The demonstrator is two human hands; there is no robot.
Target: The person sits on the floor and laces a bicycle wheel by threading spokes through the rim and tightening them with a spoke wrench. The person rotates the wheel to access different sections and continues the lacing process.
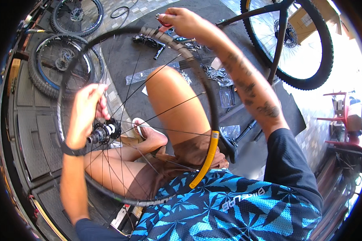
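A bare black spoked bicycle wheel rim (211,108) stands across the seated person's lap. The left hand (86,110) curls its fingers around the spokes just above the silver hub (102,133). The right hand (181,20) reaches to the rim's far edge, pinching a small red tool (161,19) against it. A yellow rim strip (207,158) hangs from the near side.

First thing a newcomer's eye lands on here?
The bare bicycle rim with thin spokes, held across the person's lap in mid-picture. The left hand grips near the hub, while the right hand reaches to the rim's far edge holding a small red thing. A yellow strip lies along the rim's near side, and a tyred wheel stands top right.
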